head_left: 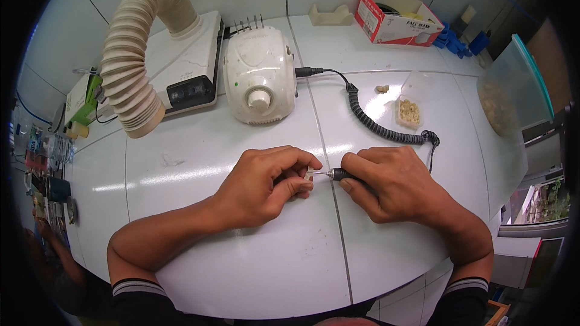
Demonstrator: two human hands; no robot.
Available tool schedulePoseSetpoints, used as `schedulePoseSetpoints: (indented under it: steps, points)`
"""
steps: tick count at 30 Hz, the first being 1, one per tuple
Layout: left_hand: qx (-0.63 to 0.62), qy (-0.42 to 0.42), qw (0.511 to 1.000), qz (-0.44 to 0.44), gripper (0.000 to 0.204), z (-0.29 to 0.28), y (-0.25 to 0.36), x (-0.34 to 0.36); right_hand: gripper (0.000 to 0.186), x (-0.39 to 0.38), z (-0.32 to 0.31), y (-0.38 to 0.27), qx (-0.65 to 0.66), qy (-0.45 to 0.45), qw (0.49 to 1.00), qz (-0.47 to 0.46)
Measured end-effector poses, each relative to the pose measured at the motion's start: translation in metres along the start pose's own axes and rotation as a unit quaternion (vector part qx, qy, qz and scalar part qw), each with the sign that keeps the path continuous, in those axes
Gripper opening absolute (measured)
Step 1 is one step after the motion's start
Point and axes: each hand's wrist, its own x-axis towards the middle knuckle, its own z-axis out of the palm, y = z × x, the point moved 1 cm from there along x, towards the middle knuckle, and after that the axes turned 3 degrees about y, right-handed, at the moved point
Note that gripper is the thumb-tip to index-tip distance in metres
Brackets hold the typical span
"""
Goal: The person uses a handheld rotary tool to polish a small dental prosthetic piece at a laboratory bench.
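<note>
Over the middle of the white table, my left hand (260, 184) pinches a small pale piece (309, 175) between thumb and fingers; most of it is hidden. Closed around a dark rotary handpiece (339, 174), my right hand (396, 184) points its thin metal bit left, and the tip meets the pale piece or lies right by it. A black coiled cord (377, 128) runs from the white control unit (258, 69) with a front knob toward my right hand. Beyond that hand, a small clear box (408, 122) holds several pale yellowish pieces, with a similar loose piece (382, 89) beside it.
At the back left, a ribbed hose (124, 72) arches from a white machine (202, 48). An open red-and-white cardboard box (399, 27) and blue gloves (452, 41) lie at the back right. A teal-lidded container (513, 87) stands right. Another person's arm (60, 247) shows far left.
</note>
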Motion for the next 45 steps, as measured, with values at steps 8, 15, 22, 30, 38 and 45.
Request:
schedulePoseSetpoints:
  steps: [8, 15, 22, 30, 38, 45]
  points:
    - [0.032, 0.098, 0.994, 0.047, 0.029, 0.005, -0.001, -0.004, 0.021, -0.005, 0.004, -0.013, -0.004, 0.019, 0.998, 0.062]
    - [0.014, 0.085, 0.996, 0.031, 0.028, 0.005, -0.004, -0.004, 0.020, -0.005, 0.004, -0.013, -0.012, 0.013, 0.998, 0.053]
    - [0.018, 0.079, 0.996, 0.034, 0.029, 0.004, -0.003, -0.003, 0.021, -0.005, 0.004, -0.012, -0.032, 0.001, 0.999, 0.038]
    - [0.016, 0.073, 0.996, 0.045, 0.029, 0.005, -0.005, -0.004, 0.021, -0.005, 0.005, -0.012, -0.035, -0.006, 0.998, 0.043]
    - [0.023, 0.071, 0.996, 0.049, 0.028, 0.005, -0.006, -0.003, 0.022, -0.005, 0.004, -0.013, -0.046, -0.015, 0.998, 0.040]
    - [0.034, 0.067, 0.996, 0.043, 0.028, 0.004, -0.003, -0.002, 0.023, -0.005, 0.004, -0.012, -0.044, -0.015, 0.998, 0.038]
